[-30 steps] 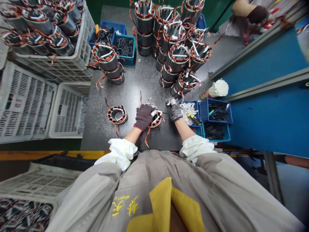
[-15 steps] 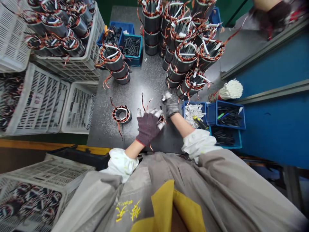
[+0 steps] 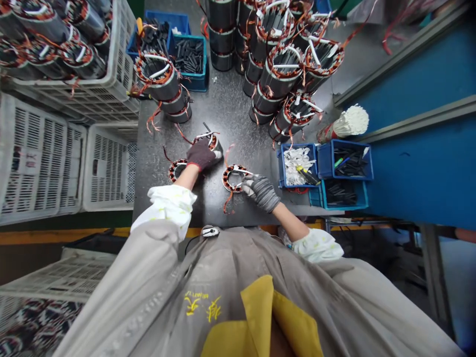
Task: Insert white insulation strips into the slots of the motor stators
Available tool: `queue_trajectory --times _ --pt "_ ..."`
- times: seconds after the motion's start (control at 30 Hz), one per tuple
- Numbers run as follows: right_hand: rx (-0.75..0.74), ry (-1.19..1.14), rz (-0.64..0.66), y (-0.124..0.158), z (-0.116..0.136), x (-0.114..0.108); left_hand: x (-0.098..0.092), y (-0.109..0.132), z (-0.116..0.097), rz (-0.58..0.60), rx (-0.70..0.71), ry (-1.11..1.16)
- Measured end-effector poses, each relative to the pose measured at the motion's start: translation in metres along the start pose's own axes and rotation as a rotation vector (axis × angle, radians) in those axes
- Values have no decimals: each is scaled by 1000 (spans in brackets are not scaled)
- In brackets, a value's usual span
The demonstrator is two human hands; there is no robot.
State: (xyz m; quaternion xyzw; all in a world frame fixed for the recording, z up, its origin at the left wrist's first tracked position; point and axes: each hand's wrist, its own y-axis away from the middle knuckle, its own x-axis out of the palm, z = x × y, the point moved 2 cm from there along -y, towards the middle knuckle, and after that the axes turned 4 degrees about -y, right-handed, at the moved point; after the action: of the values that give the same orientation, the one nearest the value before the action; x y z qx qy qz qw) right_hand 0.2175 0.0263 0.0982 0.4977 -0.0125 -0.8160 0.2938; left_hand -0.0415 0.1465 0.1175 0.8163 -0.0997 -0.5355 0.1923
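My left hand [image 3: 202, 154], in a dark maroon glove, is closed round a motor stator [image 3: 214, 143] with copper windings and a black sleeve sticking up at its top. Just below that hand, partly covered by it, another stator [image 3: 174, 171] rests on the table. My right hand [image 3: 263, 193], wearing a grey glove with pale fingertips, grips the right rim of a third stator [image 3: 226, 181]. A white sleeve [image 3: 241, 170] lies across this stator's top near my fingers. Orange lead wires spread from it above and below.
Tall stacks of stators [image 3: 275, 84] stand at the back, and a smaller stack [image 3: 167, 89] at back left. Blue bins [image 3: 345, 158] hold black pieces, with white pieces [image 3: 297, 161] alongside. White sleeves [image 3: 355, 119] stand bundled at right. Plastic crates [image 3: 48, 158] line the left.
My left hand has moved up and left, from the middle stator to the one it grips. My right hand has come down to the middle stator. The view has shifted slightly.
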Motion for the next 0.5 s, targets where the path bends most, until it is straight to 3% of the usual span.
queue_trajectory --times 0.1,0.2,0.27,0.37,0.43,0.5 --pt "7 171 129 -20 10 2 10 12 -8 41 -107 -326" --pt "9 223 208 -34 8 -1 15 46 -25 -55 54 -403" --pt "-7 234 252 -37 3 -6 24 68 -39 62 241 -384" --pt "-52 259 299 -34 -2 -13 45 84 -57 389 391 -398" --pt "-110 274 300 -31 0 -15 54 81 -61 450 387 -408" --pt "-145 293 281 -30 6 -13 59 74 -57 415 350 -328"
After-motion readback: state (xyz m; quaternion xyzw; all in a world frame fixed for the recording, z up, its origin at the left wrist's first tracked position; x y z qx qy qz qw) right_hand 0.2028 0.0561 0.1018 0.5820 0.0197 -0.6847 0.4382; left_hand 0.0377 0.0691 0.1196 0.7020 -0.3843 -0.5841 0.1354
